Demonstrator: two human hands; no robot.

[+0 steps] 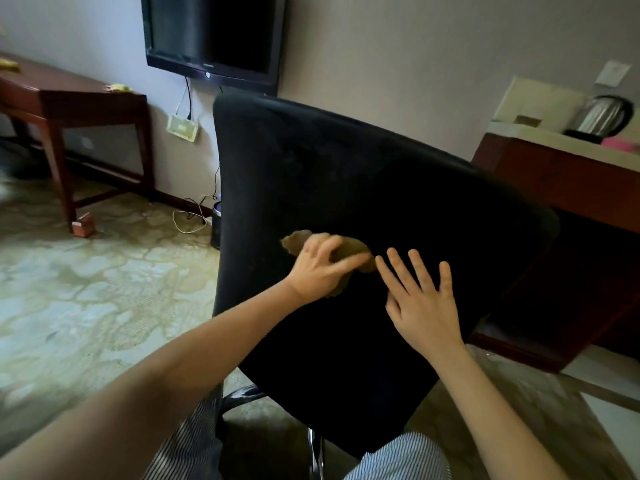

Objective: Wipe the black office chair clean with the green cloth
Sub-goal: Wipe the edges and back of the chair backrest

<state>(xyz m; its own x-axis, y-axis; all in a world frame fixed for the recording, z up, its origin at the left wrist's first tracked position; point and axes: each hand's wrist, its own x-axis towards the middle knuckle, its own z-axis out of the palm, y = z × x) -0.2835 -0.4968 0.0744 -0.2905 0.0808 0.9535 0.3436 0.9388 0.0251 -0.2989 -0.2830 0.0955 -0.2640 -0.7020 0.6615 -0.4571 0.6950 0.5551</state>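
Observation:
The black office chair [346, 174] fills the middle of the view, its broad dark back panel turned toward me. A crumpled olive-green cloth [353, 249] lies against that panel near its centre. My left hand [318, 268] lies over the cloth with fingers spread, pressing it onto the chair. Just to the right, my right hand [420, 296] rests flat on the black surface with its fingers straight and apart, holding nothing. Part of the cloth is hidden under my left palm.
A dark TV [211, 36] hangs on the wall behind the chair. A red-brown wooden table [69, 102] stands at the left. At the right a counter [554, 168] carries an electric kettle [604, 116]. Cables [194, 213] trail on the floor by the wall.

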